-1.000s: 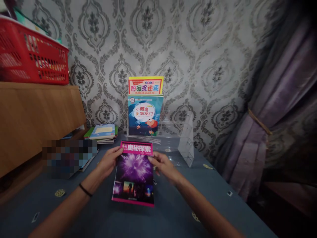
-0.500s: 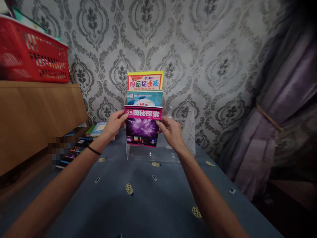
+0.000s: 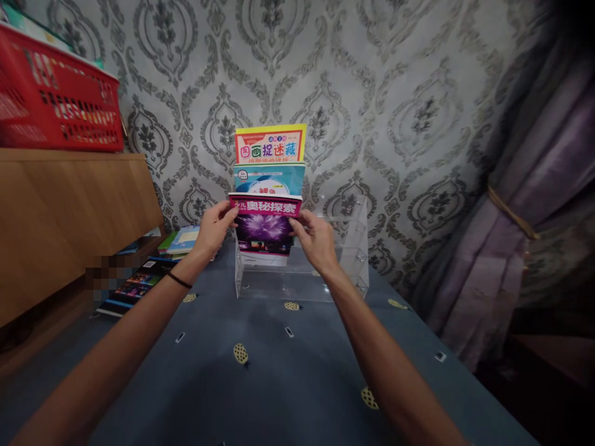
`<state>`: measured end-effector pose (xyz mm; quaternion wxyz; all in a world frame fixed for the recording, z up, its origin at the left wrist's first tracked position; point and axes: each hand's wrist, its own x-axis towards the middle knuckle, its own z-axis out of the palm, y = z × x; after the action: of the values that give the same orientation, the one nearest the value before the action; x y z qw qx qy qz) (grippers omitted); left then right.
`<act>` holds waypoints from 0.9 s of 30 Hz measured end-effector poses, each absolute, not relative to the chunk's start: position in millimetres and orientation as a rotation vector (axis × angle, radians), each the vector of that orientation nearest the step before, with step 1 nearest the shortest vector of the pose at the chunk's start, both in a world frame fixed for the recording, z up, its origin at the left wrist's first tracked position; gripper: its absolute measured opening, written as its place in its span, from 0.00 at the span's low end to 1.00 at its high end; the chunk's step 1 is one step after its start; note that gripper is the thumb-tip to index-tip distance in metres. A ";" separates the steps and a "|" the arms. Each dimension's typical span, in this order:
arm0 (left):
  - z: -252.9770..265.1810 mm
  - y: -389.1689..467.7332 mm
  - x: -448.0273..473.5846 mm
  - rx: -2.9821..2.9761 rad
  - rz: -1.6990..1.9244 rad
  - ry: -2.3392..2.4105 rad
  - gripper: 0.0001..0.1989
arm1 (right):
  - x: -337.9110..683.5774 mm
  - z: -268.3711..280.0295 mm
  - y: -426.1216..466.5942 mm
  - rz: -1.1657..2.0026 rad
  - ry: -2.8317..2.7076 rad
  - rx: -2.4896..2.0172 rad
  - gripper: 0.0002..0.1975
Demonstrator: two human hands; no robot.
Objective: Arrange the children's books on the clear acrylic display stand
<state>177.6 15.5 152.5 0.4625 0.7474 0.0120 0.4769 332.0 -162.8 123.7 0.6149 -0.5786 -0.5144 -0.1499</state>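
Between my two hands is a magazine (image 3: 264, 227) with a magenta band and a purple burst on its cover. My left hand (image 3: 216, 230) pinches its left edge near the top, and my right hand (image 3: 316, 238) pinches the right edge. The magazine tilts in front of a clear acrylic rack (image 3: 344, 254), over its left part. Behind it, higher up in the rack, stand a teal book (image 3: 269, 177) and a yellow-bordered book (image 3: 271, 144). Whether the magazine's lower edge touches the rack, I cannot tell.
A dark table with a pineapple-print cover (image 3: 260, 396) lies below. At left are a dark magazine (image 3: 134, 288), more books (image 3: 183, 240) and a wooden cabinet (image 3: 79, 217) bearing a red basket (image 3: 65, 99). A curtain (image 3: 493, 279) hangs at right; patterned wall (image 3: 372, 80) behind.
The magazine's lower edge has swung away toward the rack, so its cover looks shorter and more tilted. Both hands keep their hold. The view has shifted slightly.
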 end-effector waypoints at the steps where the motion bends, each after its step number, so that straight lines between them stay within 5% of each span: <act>1: 150.4 15.7 178.1 1.835 1.177 0.033 0.12 | 333.2 121.9 -161.9 -0.347 -1.184 -1.339 0.15; 27: 119.0 33.0 192.8 1.865 1.128 0.141 0.08 | 347.5 95.6 -148.5 -0.291 -1.186 -1.465 0.14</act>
<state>192.8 33.0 119.0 0.4607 0.7577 0.0574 0.4585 347.5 -148.5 95.6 0.5787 -0.6266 -0.5070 -0.1243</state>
